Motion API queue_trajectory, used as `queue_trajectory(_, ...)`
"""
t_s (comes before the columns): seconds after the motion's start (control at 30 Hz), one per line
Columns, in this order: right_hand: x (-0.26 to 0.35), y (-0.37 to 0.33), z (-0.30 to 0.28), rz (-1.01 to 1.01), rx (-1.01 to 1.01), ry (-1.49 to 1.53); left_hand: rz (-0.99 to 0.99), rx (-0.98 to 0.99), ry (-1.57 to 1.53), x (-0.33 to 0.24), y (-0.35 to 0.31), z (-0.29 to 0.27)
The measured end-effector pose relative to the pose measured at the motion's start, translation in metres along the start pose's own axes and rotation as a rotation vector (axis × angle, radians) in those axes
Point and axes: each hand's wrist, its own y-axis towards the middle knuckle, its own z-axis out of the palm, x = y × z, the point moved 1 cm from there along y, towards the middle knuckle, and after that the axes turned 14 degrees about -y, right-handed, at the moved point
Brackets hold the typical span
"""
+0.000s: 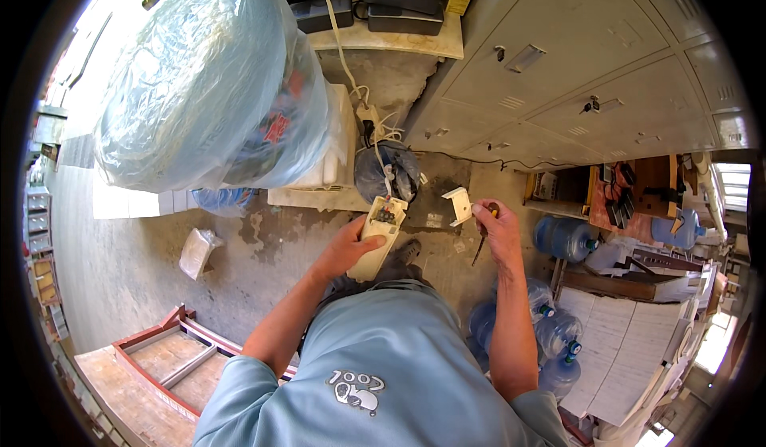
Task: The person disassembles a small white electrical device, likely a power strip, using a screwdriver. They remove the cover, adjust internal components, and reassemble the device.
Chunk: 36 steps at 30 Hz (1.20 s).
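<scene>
My left hand (pixel 341 249) is wrapped round a long cream electrical housing (pixel 369 263), tilted with its far end away from me. That end is uncovered, showing dark terminals (pixel 387 216) where a pale cable (pixel 388 179) enters. To its right, my right hand (pixel 504 235) is closed, with a small cream cover (pixel 457 205) at the fingertips. The same hand also holds a screwdriver (pixel 480 249), its thin dark shaft pointing down toward me. The cover is apart from the housing.
A large bundle in blue plastic (pixel 199 88) stands at the far left. Grey lockers (pixel 558 56) fill the far right. A dark bag (pixel 375 179) sits beyond the housing. Water bottles (pixel 558 331) stand right; a red-edged frame (pixel 159 359) lies near left.
</scene>
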Motion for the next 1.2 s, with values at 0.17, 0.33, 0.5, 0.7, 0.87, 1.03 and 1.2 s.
queue_trajectory(0.17,-0.001,0.0,-0.001,0.004,-0.007,-0.001,-0.206,0.052,-0.333,-0.002,-0.001,-0.003)
queue_trajectory(0.33,0.001,0.0,-0.002,0.02,-0.005,0.003,-0.231,0.079,-0.397,-0.003,0.0,-0.003)
queue_trajectory(0.5,0.003,-0.001,-0.002,0.044,0.008,0.013,-0.227,0.093,-0.392,-0.001,0.002,-0.003)
queue_trajectory(0.7,0.006,-0.002,0.0,0.047,0.004,-0.004,-0.132,0.065,-0.036,0.0,0.005,-0.003)
queue_trajectory(0.87,-0.002,0.0,0.0,0.043,0.0,-0.023,-0.061,-0.006,0.162,0.001,0.005,0.0)
queue_trajectory(1.03,-0.006,0.002,0.002,0.031,0.015,-0.035,0.012,-0.03,0.329,0.016,0.008,-0.005)
queue_trajectory(1.2,-0.006,0.002,0.002,0.036,0.027,-0.028,0.018,-0.034,0.537,0.007,0.007,0.0)
